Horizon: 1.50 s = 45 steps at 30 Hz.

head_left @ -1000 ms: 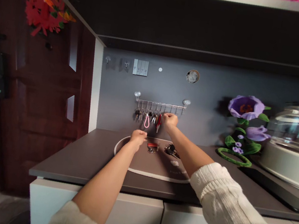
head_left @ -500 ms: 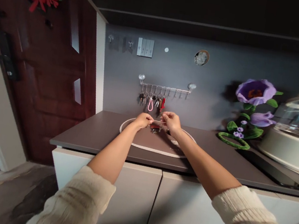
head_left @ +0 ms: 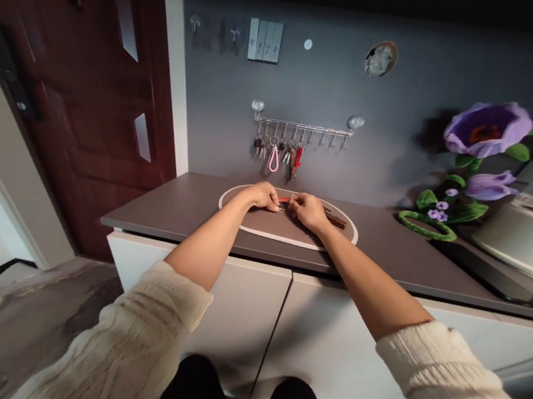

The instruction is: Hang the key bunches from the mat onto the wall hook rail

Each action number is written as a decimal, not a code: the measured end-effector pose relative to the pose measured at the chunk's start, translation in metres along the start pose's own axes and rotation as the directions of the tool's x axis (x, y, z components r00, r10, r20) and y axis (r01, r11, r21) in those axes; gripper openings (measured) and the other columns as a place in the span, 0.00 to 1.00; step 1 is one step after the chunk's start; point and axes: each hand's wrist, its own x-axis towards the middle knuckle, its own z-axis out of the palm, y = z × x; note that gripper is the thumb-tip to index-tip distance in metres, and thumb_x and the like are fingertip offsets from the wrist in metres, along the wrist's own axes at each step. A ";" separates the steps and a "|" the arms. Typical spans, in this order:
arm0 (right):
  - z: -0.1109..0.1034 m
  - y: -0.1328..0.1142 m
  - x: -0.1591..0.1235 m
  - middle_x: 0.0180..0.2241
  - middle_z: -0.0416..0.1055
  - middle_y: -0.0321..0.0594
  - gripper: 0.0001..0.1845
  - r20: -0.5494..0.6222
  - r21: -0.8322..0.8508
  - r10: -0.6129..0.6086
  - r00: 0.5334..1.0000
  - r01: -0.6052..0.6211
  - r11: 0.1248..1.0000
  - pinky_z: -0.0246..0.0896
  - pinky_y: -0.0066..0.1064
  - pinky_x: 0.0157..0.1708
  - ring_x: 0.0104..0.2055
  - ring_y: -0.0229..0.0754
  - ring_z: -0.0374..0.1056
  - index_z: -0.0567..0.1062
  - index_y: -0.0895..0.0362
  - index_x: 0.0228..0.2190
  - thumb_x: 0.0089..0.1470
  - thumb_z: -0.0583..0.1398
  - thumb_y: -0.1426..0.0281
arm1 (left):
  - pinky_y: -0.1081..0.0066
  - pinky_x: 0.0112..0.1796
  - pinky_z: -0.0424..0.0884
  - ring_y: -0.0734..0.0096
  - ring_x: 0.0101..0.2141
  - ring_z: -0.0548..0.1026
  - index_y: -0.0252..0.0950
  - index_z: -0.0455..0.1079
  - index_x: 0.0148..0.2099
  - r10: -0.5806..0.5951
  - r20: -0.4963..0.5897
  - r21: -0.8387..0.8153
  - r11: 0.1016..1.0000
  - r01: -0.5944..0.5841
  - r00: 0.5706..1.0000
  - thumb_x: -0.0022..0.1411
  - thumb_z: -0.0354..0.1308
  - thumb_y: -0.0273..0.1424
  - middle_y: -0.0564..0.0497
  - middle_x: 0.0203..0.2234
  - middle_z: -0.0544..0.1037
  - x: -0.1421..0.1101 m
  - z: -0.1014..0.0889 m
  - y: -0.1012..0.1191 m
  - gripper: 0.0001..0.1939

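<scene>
Both my hands are low over an oval brown mat (head_left: 269, 227) with a pale rim, on the dark countertop. My left hand (head_left: 263, 195) is closed in a pinch, its fingertips at a small shiny metal piece (head_left: 282, 207). Close beside it, my right hand (head_left: 309, 211) has its fingers pinched together too. A small red item (head_left: 284, 200) shows between the two hands. What exactly each hand grips is too small and partly hidden by the fingers. To the right of my right hand, a brown, slim object (head_left: 335, 220) lies on the mat.
On the back wall hangs a hook rail (head_left: 303, 126) with several sets of keys, a pink loop (head_left: 274, 159) and a red tag (head_left: 298, 157). A purple flower ornament (head_left: 487, 130), a black phone (head_left: 492, 276) and a white appliance (head_left: 529, 234) stand or lie at right.
Both hands have come down from above the mat to its surface, still close together. The view has tilted downward. The brown object beside my right hand now shows.
</scene>
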 end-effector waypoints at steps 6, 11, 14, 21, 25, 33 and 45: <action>0.003 0.003 0.005 0.20 0.70 0.37 0.08 0.023 -0.015 -0.002 1.000 0.002 1.000 0.56 0.23 0.25 0.18 0.32 0.62 0.72 0.61 0.30 0.51 0.53 0.71 | 0.74 0.28 0.60 0.78 0.21 0.63 0.32 0.74 0.24 0.036 -0.018 0.053 0.998 -0.035 0.999 0.39 0.62 0.25 0.55 0.16 0.71 -0.005 0.002 0.005 0.05; 0.001 0.003 0.007 0.21 0.70 0.38 0.08 0.028 -0.064 -0.032 0.999 0.033 0.997 0.56 0.24 0.26 0.19 0.32 0.62 0.72 0.60 0.30 0.50 0.54 0.71 | 0.75 0.28 0.60 0.80 0.20 0.63 0.31 0.73 0.25 0.075 -0.045 0.057 0.996 -0.073 0.996 0.42 0.60 0.24 0.55 0.17 0.71 -0.004 0.003 0.006 0.03; 0.001 0.004 0.007 0.19 0.69 0.36 0.07 0.041 -0.009 0.000 0.999 0.000 1.000 0.55 0.23 0.22 0.16 0.31 0.60 0.72 0.60 0.30 0.51 0.54 0.71 | 0.75 0.28 0.60 0.79 0.21 0.64 0.31 0.72 0.27 0.103 -0.080 0.042 0.994 -0.100 0.991 0.45 0.59 0.24 0.54 0.18 0.72 -0.004 0.003 0.008 0.03; 0.001 0.003 0.005 0.17 0.66 0.33 0.04 0.039 0.166 -0.005 0.999 -0.001 0.986 0.52 0.20 0.16 0.14 0.29 0.58 0.70 0.60 0.29 0.50 0.55 0.73 | 0.76 0.28 0.61 0.79 0.21 0.66 0.30 0.68 0.27 0.161 -0.166 -0.057 0.983 -0.172 0.973 0.49 0.55 0.22 0.54 0.18 0.71 -0.001 0.004 0.008 0.02; 0.002 0.002 0.006 0.16 0.64 0.31 0.05 0.050 0.297 0.011 0.999 -0.025 0.955 0.50 0.19 0.13 0.13 0.27 0.55 0.69 0.60 0.31 0.50 0.56 0.72 | 0.75 0.28 0.62 0.80 0.20 0.66 0.30 0.66 0.29 0.118 -0.190 -0.200 0.967 -0.156 0.975 0.52 0.53 0.22 0.54 0.18 0.70 0.002 0.006 0.007 0.02; 0.002 -0.002 0.008 0.21 0.65 0.33 0.09 0.013 0.573 -0.010 1.000 0.000 0.819 0.49 0.19 0.12 0.17 0.28 0.57 0.69 0.60 0.32 0.47 0.58 0.69 | 0.75 0.30 0.64 0.80 0.22 0.66 0.30 0.66 0.30 0.078 -0.261 -0.377 0.909 -0.176 0.962 0.52 0.55 0.24 0.56 0.18 0.67 0.005 0.006 0.007 0.02; 0.000 0.000 0.010 0.20 0.65 0.33 0.16 -0.026 0.639 0.013 1.000 0.007 0.769 0.50 0.20 0.15 0.18 0.29 0.56 0.71 0.60 0.29 0.40 0.61 0.61 | 0.74 0.32 0.66 0.80 0.25 0.67 0.31 0.66 0.31 0.011 -0.221 -0.532 0.837 -0.130 0.975 0.53 0.55 0.26 0.55 0.20 0.68 0.000 0.007 0.014 0.03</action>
